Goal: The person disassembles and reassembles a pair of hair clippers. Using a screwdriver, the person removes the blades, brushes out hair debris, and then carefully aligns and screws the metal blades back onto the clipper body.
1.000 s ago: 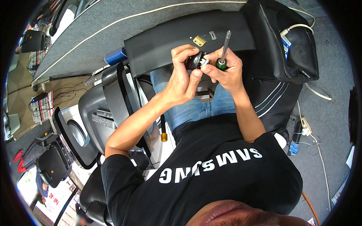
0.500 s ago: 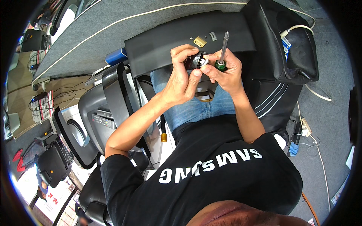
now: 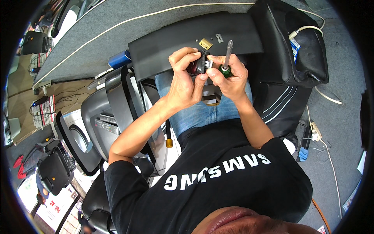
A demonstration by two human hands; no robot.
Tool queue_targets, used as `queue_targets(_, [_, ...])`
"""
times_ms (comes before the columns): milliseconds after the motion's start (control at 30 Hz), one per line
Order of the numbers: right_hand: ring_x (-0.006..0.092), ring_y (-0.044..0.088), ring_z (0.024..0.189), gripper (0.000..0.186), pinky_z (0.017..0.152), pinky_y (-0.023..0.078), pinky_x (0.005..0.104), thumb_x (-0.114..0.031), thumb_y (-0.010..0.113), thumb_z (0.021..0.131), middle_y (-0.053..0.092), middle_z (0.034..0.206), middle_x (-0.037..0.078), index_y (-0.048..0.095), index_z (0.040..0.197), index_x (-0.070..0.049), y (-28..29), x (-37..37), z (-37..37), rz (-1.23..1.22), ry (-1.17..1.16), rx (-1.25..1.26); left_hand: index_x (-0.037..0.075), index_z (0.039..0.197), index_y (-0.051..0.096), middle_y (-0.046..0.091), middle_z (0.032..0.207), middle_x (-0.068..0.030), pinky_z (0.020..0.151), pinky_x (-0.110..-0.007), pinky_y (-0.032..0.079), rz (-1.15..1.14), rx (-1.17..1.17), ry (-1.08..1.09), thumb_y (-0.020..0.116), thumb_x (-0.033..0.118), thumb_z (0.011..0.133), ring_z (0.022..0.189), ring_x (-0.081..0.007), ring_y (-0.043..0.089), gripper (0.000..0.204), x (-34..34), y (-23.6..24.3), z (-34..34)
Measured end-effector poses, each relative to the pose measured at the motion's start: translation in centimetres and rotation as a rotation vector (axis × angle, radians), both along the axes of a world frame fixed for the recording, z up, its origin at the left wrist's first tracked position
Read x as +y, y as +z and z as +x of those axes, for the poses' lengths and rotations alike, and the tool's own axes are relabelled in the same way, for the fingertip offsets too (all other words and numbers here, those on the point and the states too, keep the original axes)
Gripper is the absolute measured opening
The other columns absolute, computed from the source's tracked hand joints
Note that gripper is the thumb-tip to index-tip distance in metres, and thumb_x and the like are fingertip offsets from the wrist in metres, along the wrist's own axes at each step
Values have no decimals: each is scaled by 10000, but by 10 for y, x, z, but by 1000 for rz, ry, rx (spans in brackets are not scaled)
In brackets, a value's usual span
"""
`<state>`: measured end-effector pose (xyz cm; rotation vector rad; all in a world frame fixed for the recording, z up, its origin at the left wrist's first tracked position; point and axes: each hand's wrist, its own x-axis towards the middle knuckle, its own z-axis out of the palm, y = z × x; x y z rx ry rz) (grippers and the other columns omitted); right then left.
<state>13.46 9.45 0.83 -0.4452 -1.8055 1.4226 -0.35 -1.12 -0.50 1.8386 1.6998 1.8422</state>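
Note:
My left hand [image 3: 182, 82] is closed around a dark hair clipper [image 3: 197, 64] with a reddish sheen, its open end turned to the right. A small white piece [image 3: 209, 63] sits at that end, between my two hands. In my right hand [image 3: 235, 80], a screwdriver [image 3: 228, 52] with a green handle is tucked in the fingers, its metal shaft pointing up and away. The right thumb and forefinger meet at the white piece. Beyond my hands lie a gold clipper blade [image 3: 205, 44] and a flat grey metal part [image 3: 219, 38].
The loose parts rest on a black padded bench [image 3: 163, 46], with a tiny round piece [image 3: 196, 40] beside the blade. A blue cylindrical object [image 3: 119, 59] stands at its left end. A black padded armrest [image 3: 307, 54] rises on the right. An open box [image 3: 212, 99] shows between my legs.
Both hands have shifted slightly left with the clipper. The clipper has turned a little, and the screwdriver shaft has dropped slightly and moved left.

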Motion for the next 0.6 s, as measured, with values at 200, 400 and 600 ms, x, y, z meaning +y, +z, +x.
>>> queue_targets(200, [54,606,613,270,560,475,239,-168,829,902,705,755,32,723,1088,-4,3,4,-5,188,-25,48,0,1369,410,442,1313,-229,945,-428,480,9,111,71,731,137,960,1173,-343,471,538,0,5,-2])
queue_targets(400, [55,596,611,265,562,474,237,-181,822,915,703,763,32,728,1101,-17,8,6,-2,151,-4,1,-22,1393,349,406,1331,-240,968,-401,464,-27,94,56,646,232,1035,1185,-299,451,530,0,3,-2])
queue_targets(600, [51,583,602,274,564,474,229,-192,844,893,681,726,29,729,1073,-20,10,-2,-2,92,-64,-46,-19,1404,346,405,1333,-237,957,-398,470,-56,8,40,642,206,1033,1175,-296,456,525,-2,5,1])
